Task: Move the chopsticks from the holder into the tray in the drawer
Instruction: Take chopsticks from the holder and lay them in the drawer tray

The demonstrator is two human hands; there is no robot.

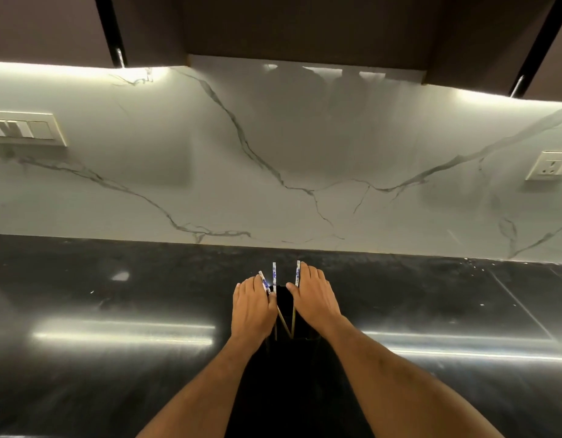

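A tall black holder (pixel 289 317) stands on the dark countertop between my two hands. Chopsticks with blue-and-white patterned tops stick up out of it. My left hand (pixel 252 306) grips one or two chopsticks (pixel 264 281) near their tops, on the holder's left side. My right hand (pixel 314 298) grips another chopstick (pixel 297 273) on the right side, thumb against it. The lower wooden shafts (pixel 286 325) cross in front of the holder. No drawer or tray is in view.
The glossy black countertop (pixel 115 311) spreads left and right, backed by a white marble wall (pixel 273 153). A switch panel (pixel 23 128) sits on the wall at left, a socket (pixel 550 165) at right. Dark cabinets (pixel 305 23) hang overhead.
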